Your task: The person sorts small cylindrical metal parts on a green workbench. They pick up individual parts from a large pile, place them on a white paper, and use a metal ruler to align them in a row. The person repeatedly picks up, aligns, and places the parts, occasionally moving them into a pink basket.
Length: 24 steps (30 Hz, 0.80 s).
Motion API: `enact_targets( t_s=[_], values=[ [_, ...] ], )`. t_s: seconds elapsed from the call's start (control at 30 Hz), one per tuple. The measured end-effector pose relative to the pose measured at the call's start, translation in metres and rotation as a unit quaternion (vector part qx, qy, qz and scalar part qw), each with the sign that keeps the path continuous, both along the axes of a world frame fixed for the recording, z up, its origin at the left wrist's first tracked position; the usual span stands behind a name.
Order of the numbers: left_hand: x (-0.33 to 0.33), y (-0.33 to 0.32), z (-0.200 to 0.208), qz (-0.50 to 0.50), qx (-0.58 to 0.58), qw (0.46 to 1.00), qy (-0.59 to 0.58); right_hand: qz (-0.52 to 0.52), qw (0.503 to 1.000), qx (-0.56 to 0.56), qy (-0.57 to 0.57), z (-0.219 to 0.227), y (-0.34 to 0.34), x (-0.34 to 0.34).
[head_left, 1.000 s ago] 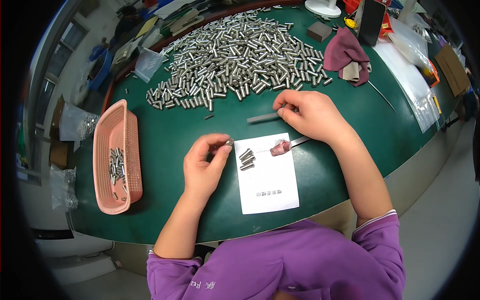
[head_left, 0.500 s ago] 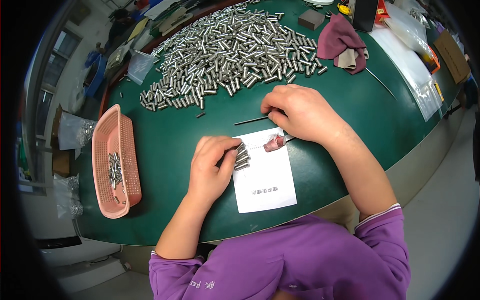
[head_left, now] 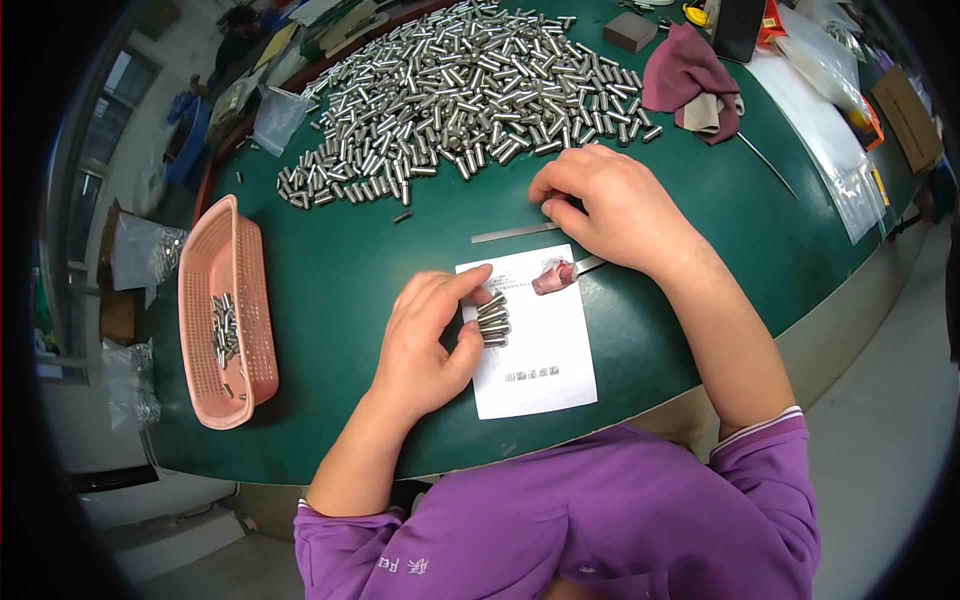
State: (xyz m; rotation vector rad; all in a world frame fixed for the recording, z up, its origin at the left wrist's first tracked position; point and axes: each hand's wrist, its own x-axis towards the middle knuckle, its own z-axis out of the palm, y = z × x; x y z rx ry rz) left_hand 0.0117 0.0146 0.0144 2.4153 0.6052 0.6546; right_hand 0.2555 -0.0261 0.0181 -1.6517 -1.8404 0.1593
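Metal pins (head_left: 494,325) lie on white paper (head_left: 540,395), just beside the left grip (head_left: 425,338)

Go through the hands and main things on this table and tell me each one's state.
Left hand, curled, thumb and forefinger apart
Right hand, pinching
Metal strip, held at one end
White paper, lying flat
Pins on the paper, loosely lined up
Big pile of pins, loose and heaped
Pink basket, open-topped, partly filled
Maroon cloth, crumpled
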Motion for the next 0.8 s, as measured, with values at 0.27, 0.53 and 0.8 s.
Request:
enact_targets(
  t_s=[0.27, 0.53, 0.8],
  values=[
    [-0.005, -0.001, 0.012, -0.043, -0.031, 0.997, 0.056, -0.004, 1.0, 0.002, 0.011, -0.001, 0.001, 0.001],
    [-0.004, -0.003, 0.015, -0.061, -0.027, 0.994, 0.092, -0.003, 1.0, -0.004, 0.016, -0.001, 0.002, 0.003],
    [-0.004, -0.004, 0.01, -0.036, -0.01, 0.996, 0.084, 0.002, 1.0, 0.021, 0.006, -0.005, 0.004, 0.004]
  ],
)
